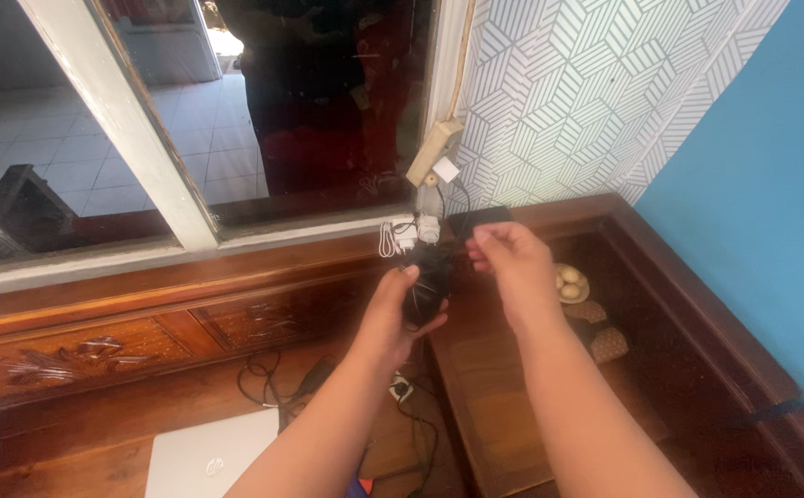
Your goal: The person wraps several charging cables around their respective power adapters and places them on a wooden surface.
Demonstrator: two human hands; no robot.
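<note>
Head view had me looking down over a dark carved wooden bench (125,341) set under a white-framed window (134,138), with a patterned wall (595,92) and a plain blue wall (771,184) meeting at the right corner. Along the bench's near left edge I saw a closed white laptop (213,456), and black cables (263,373) trailed across the wood beside it. Toward the right end of the bench, just past my wrist, sat a small dish of pale round items (570,281).

Both hands were raised close together, well above the bench and below a cream power strip (433,150) fixed at the window frame's right edge. My left hand (400,314) was clamped around a black bundled cable (428,286), fingers wrapped from the left, thumb on top. The bundle's long axis ran roughly upright, from my palm up toward the white plugs (416,232) hanging from the strip. My right hand (511,263) was closed in a pinch, just beside the bundle's upper right; I could not tell exactly what it pinched, seemingly a thin dark lead. So the bundle lay in the left hand, with the right touching or nearly touching at its top.
</note>
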